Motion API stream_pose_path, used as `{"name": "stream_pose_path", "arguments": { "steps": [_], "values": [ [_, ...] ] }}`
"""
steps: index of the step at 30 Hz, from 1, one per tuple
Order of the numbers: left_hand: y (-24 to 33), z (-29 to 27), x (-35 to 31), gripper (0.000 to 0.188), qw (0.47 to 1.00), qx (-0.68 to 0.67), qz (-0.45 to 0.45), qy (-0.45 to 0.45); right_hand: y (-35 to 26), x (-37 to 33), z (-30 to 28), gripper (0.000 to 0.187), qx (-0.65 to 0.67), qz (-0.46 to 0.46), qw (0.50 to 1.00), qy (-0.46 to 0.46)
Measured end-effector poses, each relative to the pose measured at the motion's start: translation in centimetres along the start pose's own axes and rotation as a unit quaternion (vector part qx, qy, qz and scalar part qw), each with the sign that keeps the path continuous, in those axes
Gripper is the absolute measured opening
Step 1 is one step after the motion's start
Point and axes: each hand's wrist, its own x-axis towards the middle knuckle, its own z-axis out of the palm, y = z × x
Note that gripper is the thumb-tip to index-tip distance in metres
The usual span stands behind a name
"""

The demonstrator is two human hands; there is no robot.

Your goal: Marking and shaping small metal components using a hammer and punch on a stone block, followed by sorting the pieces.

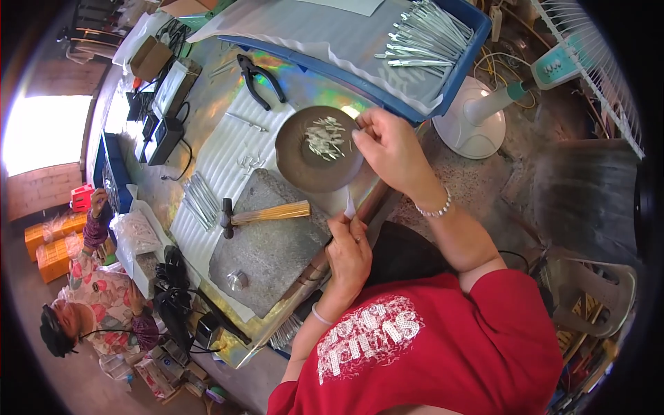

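A round brown bowl (pixel 290 155) holds a heap of small, thin whitish pieces (pixel 325 138). My right hand (pixel 387 142) is at the bowl's right rim, thumb and fingers pinched together; whatever is between them is too small to name. Below the bowl, my left hand (pixel 349 254) grips a small pale translucent strip (pixel 349 202) that points up toward the rim. Left of that hand lies a grey stone slab (pixel 270 256). On it rest a hammer (pixel 270 214) with a wooden handle and a small round metal piece (pixel 237 280).
Black-handled pliers (pixel 261 81) lie above the bowl. Metal rods (pixel 200 200) rest on white ribbed sheeting (pixel 200 166). A blue tray (pixel 456 86) with many silvery strips (pixel 429 38) stands at the far side. A white round stand (pixel 470 117) is right. Another person (pixel 104 297) works at left.
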Motion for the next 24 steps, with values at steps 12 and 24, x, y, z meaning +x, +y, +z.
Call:
{"name": "stream_pose_path", "arguments": {
  "steps": [12, 24],
  "values": [
    [-0.7, 0.5, -0.7, 0.02, 0.989, -0.131, -0.06, 0.033, -1.0, -7.8, -7.7, 0.012, 0.12, 0.103, 0.986, 0.048],
    [2.1, -1.4, 0.1, 0.017, 0.991, 0.075, -0.074, -0.081, 1.7, -7.2, -9.7, 0.009, 0.107, 0.131, 0.985, 0.024]
  ]
}}
